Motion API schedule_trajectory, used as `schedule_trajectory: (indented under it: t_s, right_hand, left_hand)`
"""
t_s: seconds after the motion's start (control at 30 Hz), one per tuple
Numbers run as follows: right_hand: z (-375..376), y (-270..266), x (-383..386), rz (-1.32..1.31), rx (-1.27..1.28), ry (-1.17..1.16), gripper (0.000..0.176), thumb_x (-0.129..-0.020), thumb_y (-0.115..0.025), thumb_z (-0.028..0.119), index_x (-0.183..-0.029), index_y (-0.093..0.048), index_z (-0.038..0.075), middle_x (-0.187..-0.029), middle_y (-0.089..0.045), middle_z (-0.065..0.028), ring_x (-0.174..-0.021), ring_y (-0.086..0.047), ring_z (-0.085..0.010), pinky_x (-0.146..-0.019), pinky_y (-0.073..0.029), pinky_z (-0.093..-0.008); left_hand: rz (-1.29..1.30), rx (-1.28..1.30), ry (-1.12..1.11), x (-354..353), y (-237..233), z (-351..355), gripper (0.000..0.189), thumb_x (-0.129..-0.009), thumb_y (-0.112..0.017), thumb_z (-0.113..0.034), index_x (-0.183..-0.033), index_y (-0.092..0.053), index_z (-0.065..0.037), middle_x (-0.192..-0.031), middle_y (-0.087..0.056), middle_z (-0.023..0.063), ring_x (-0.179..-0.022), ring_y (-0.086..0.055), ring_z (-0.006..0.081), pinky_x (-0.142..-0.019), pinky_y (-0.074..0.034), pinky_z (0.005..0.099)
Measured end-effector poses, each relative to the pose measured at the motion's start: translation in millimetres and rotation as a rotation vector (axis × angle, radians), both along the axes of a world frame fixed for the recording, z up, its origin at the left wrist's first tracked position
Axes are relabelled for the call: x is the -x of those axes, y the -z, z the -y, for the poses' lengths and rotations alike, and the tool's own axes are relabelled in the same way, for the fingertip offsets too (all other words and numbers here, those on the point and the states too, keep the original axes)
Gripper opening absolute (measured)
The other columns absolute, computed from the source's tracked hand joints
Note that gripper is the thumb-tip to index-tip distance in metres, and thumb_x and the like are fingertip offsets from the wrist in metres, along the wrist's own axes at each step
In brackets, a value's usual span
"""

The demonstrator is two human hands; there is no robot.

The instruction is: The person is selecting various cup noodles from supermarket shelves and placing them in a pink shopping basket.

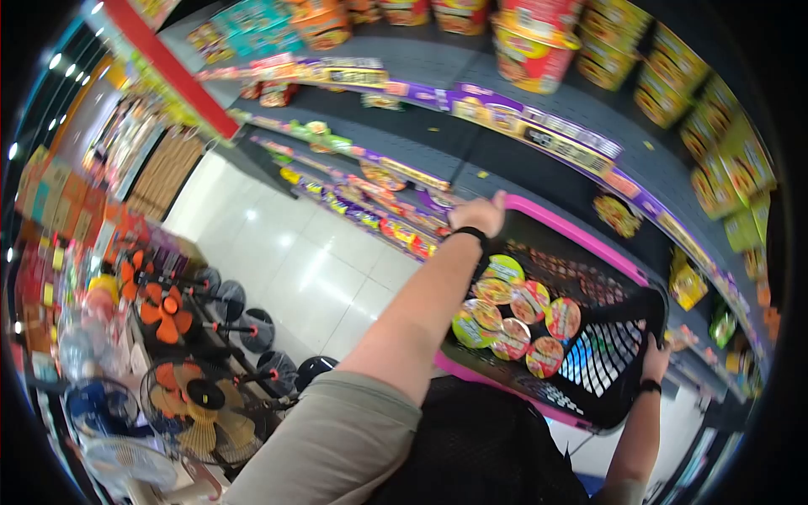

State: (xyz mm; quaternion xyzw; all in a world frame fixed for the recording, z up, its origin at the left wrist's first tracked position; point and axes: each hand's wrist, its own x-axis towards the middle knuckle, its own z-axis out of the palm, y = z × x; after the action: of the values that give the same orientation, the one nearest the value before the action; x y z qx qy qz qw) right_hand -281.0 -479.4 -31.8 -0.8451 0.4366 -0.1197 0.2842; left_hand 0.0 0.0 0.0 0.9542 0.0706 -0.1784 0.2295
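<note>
A black shopping basket point(644, 307) with a pink rim hangs tilted in front of the shelves. Several round instant noodle cups point(512, 338) with green, red and yellow lids lie together inside it. My left hand point(478, 215), with a dark band at the wrist, is closed on the basket's far left corner, by the pink rim. At the basket's right end my right hand point(655, 360) grips the black edge, its wrist also banded.
Shelves point(412, 91) with price strips run across the top and right, bearing noodle cups point(534, 46) and packets point(688, 284). Electric fans point(202, 404) stand at the lower left. Stacked boxes point(63, 198) are at the far left. A pale tiled floor point(290, 252) lies between.
</note>
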Motion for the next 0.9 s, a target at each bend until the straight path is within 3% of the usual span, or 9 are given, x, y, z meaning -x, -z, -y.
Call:
schedule_trajectory:
  t_s: [0.07, 0.1, 0.2, 0.23, 0.37, 0.5, 0.7, 0.83, 0.9]
  right_hand:
    - [23.1, -6.4, 9.1, 0.067, 0.05, -0.041, 0.067, -0.087, -0.066, 0.042, -0.13, -0.044, -0.004, -0.124, -0.056, -0.0225, -0.116, -0.053, -0.0317, -0.101, -0.038, -0.0365]
    - [-74.8, 94.5, -13.5, 0.299, -0.232, -0.024, 0.066, -0.087, -0.067, 0.043, -0.129, -0.045, -0.003, -0.123, -0.056, -0.0222, -0.116, -0.053, -0.0311, -0.101, -0.038, -0.0376]
    - [-28.5, -14.9, -28.0, 0.089, 0.627, -0.09, 0.049, -0.091, -0.064, 0.033, -0.123, -0.051, -0.003, -0.115, -0.061, -0.0134, -0.107, -0.058, -0.0241, -0.094, -0.043, -0.0349]
    - [-46.0, -20.3, -41.9, 0.094, 0.615, -0.095, 0.049, -0.091, -0.064, 0.033, -0.123, -0.051, -0.003, -0.115, -0.061, -0.0134, -0.107, -0.058, -0.0241, -0.094, -0.043, -0.0349]
    - [-101.6, -21.7, -104.2, 0.363, -0.271, -0.587, 0.013, -0.094, -0.061, 0.014, -0.1, -0.058, 0.004, -0.085, -0.06, -0.0013, -0.076, -0.056, -0.0081, -0.07, -0.045, -0.0224]
    - [-205.6, -15.1, -146.8, 0.188, -0.345, -0.893, 0.005, -0.088, -0.062, 0.007, -0.088, -0.064, 0.003, -0.074, -0.062, -0.0024, -0.066, -0.059, -0.0102, -0.06, -0.047, -0.0261]
    - [-273.3, 62.0, -159.5, -0.787, 0.074, -1.443, 0.048, -0.083, -0.062, 0.044, -0.099, -0.068, 0.0, -0.092, -0.07, -0.0186, -0.087, -0.067, -0.0359, -0.08, -0.052, -0.0418]
    - [-269.5, 141.5, -124.0, -1.18, -0.058, -1.117, 0.066, -0.079, -0.063, 0.059, -0.117, -0.065, 0.006, -0.124, -0.061, -0.02, -0.115, -0.059, -0.0325, -0.097, -0.046, -0.0397]
    - [-269.2, 142.5, -107.2, -0.976, -0.28, -1.206, 0.078, -0.082, -0.063, 0.056, -0.14, -0.044, 0.008, -0.125, -0.06, -0.022, -0.117, -0.057, -0.0337, -0.1, -0.044, -0.0382]
  left_hand:
    - [0.034, 0.041, -0.046, 11.4, 3.9, 29.2, 0.071, -0.097, -0.022, -0.057, -0.109, -0.07, -0.005, -0.114, -0.067, 0.0184, -0.113, -0.061, 0.0334, -0.095, -0.042, 0.0473]
    - [0.069, -0.11, -0.051, -9.3, -8.8, -84.0, 0.069, -0.097, -0.024, -0.057, -0.11, -0.069, -0.006, -0.115, -0.066, 0.0176, -0.112, -0.06, 0.0335, -0.093, -0.042, 0.0486]
    - [0.065, 0.087, -0.08, 2.8, -6.4, -20.9, 0.068, -0.097, -0.024, -0.056, -0.111, -0.068, -0.007, -0.116, -0.066, 0.0169, -0.112, -0.06, 0.0339, -0.093, -0.042, 0.0488]
    - [0.045, 0.109, -0.08, 1.0, -3.5, -22.7, 0.067, -0.097, -0.024, -0.056, -0.111, -0.068, -0.007, -0.116, -0.066, 0.0166, -0.112, -0.06, 0.0337, -0.093, -0.042, 0.0491]
    - [0.076, 0.127, -0.074, 1.6, -1.2, -20.0, 0.072, -0.097, -0.022, -0.057, -0.109, -0.067, -0.002, -0.112, -0.066, 0.0201, -0.109, -0.062, 0.0358, -0.093, -0.045, 0.0491]
    - [0.101, 0.138, -0.085, 0.9, 5.5, -19.0, 0.072, -0.097, -0.023, -0.058, -0.107, -0.067, -0.002, -0.108, -0.067, 0.0208, -0.106, -0.063, 0.0362, -0.09, -0.046, 0.0501]
    - [0.065, 0.141, -0.086, -1.7, 5.8, -18.0, 0.069, -0.098, -0.022, -0.057, -0.106, -0.068, -0.005, -0.108, -0.068, 0.0176, -0.105, -0.063, 0.0359, -0.091, -0.044, 0.0498]
    - [0.089, 0.14, -0.079, -1.5, 4.6, -17.3, 0.069, -0.098, -0.023, -0.057, -0.104, -0.068, -0.004, -0.105, -0.069, 0.0185, -0.101, -0.064, 0.0362, -0.087, -0.047, 0.0497]
    - [0.09, 0.126, -0.082, -6.3, 9.8, -17.3, 0.069, -0.098, -0.024, -0.057, -0.103, -0.068, -0.004, -0.104, -0.069, 0.019, -0.101, -0.065, 0.0365, -0.087, -0.048, 0.0501]
